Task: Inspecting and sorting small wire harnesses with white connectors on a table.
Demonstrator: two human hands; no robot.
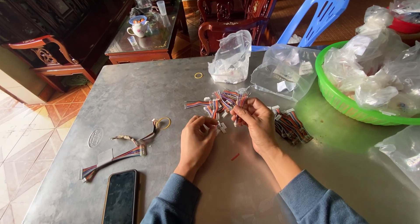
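Pinching a short multicoloured wire harness with white plug ends (239, 102) in my right hand (258, 123).
My left hand (197, 138) is closing on another white plug beside it, above the grey metal table (144, 88).

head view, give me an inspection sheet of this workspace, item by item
surface: grey metal table, scuffed, sunlit
job's things: bunch of multicoloured wire harnesses fanned out by the hands; second pile of harnesses to the right
clutter: two rubber bands, loose harness, dark phone, plastic bags, green basket full of bags
grips: left hand pinches a small connector; right hand holds a few wires from the bunch
cables: nothing seen beyond the harnesses
surroundings: blue plastic chair, carved wooden chairs, glass-topped side table with mug, tiled floor
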